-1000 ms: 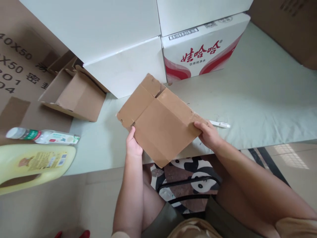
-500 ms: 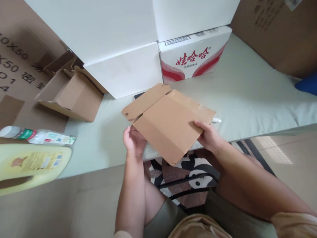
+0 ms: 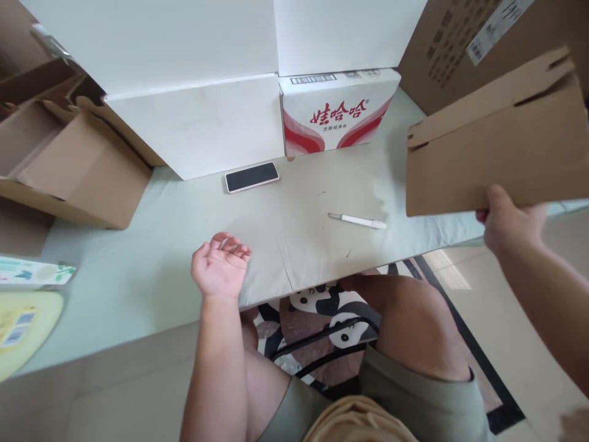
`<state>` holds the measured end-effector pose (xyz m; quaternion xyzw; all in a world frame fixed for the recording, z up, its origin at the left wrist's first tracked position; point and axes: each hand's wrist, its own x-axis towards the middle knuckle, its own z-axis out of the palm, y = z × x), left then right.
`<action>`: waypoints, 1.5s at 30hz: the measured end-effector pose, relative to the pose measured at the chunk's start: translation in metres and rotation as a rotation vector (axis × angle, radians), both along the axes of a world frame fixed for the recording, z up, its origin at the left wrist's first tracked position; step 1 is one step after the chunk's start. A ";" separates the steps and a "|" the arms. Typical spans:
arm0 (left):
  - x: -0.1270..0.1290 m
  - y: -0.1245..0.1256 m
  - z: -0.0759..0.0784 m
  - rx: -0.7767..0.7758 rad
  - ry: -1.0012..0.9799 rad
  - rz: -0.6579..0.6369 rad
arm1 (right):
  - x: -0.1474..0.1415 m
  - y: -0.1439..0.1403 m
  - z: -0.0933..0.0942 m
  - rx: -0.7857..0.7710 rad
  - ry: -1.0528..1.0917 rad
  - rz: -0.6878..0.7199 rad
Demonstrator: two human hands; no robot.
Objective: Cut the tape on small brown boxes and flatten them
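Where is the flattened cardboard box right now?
The flattened cardboard box is at the right edge of the head view, held up in the right hand, above the pale green table and to the right of the white pen.

Bench surface pale green. On it: phone, white pen, white boxes, open carton.

Matt brown cardboard box; seemingly glossy phone on cloth-like table
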<state>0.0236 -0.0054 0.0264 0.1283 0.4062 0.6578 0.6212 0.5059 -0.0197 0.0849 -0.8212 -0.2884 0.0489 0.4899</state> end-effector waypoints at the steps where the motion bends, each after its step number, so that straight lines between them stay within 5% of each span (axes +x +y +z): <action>1: 0.001 0.002 -0.001 -0.005 0.004 0.000 | 0.007 0.025 0.009 -0.019 0.013 0.012; 4: 0.006 0.008 -0.003 -0.014 0.009 -0.005 | 0.014 0.087 0.023 -0.201 0.145 0.172; 6: 0.008 0.012 -0.005 -0.008 0.007 -0.008 | 0.009 0.103 0.015 -0.318 0.207 0.263; 11: 0.007 0.014 -0.006 0.021 -0.006 -0.034 | -0.028 0.074 -0.037 -0.576 0.150 0.520; 16: 0.003 0.005 -0.005 0.041 -0.046 -0.037 | -0.065 0.043 -0.073 -0.643 -0.378 0.867; 19: -0.001 -0.002 -0.004 0.064 -0.077 -0.021 | -0.084 0.032 -0.080 -0.607 -0.583 1.040; 25: -0.015 -0.009 -0.003 0.107 -0.153 0.021 | -0.129 0.031 -0.067 -0.593 -0.623 1.116; 34: -0.024 -0.010 -0.003 0.161 -0.211 0.004 | -0.277 0.104 -0.049 -0.596 -0.436 1.132; 39: -0.028 -0.005 -0.002 0.167 -0.279 0.001 | -0.374 0.135 -0.029 -0.298 -0.401 1.414; 45: -0.030 -0.003 -0.008 0.165 -0.288 0.002 | -0.511 0.164 0.019 -0.060 -0.391 1.665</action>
